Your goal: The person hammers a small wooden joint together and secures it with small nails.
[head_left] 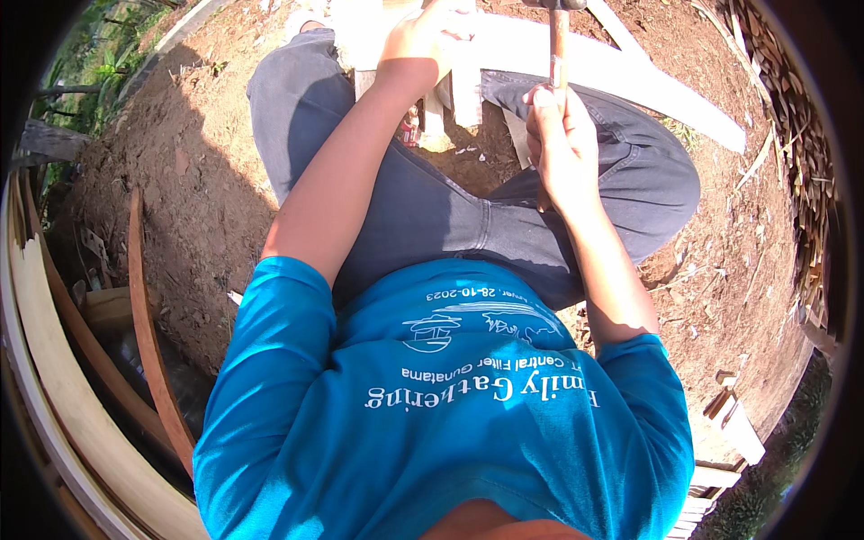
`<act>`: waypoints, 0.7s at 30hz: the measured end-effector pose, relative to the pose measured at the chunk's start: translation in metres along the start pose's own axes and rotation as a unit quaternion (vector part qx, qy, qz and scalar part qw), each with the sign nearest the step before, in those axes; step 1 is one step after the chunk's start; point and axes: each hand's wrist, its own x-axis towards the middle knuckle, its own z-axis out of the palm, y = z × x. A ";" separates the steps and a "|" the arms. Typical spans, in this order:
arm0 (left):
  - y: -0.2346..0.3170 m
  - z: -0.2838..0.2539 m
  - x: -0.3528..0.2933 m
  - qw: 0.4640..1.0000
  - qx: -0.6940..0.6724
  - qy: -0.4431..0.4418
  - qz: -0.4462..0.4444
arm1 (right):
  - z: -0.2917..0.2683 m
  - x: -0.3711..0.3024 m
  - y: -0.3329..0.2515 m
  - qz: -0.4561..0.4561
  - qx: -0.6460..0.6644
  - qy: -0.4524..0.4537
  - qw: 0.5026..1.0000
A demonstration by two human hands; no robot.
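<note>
Your right hand (565, 144), its forearm angled up and inward from a bent elbow, has its grip clenched around the handle of the hammer (559, 52); the hammer's head meets the view's upper edge, beside a long pale board (670, 97). Your left hand (419, 43), its forearm slanting across the dark trousers (409, 202), bends over wooden pieces (467, 94); glare leaves it unclear whether its grip holds anything.

brown soil (733, 261) bears pale wood pieces (740, 436) at right.
</note>
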 end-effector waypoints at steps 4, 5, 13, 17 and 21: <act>-0.016 0.004 0.008 0.984 -0.176 -0.010 -0.037 | 0.001 0.005 0.016 0.019 -0.038 -0.028 0.999; -0.026 0.005 0.010 0.961 -0.274 -0.019 -0.043 | 0.001 0.008 0.023 0.002 -0.082 -0.049 0.995; -0.053 0.010 0.011 0.782 -0.614 -0.037 -0.100 | 0.000 0.002 -0.033 -0.099 0.042 0.003 0.994; -0.042 0.014 0.017 0.836 -0.538 -0.046 -0.102 | -0.018 0.014 0.037 -0.015 -0.210 -0.069 0.975; -0.020 0.005 0.004 0.962 -0.257 -0.055 -0.072 | -0.011 0.005 -0.016 0.038 0.007 -0.011 0.999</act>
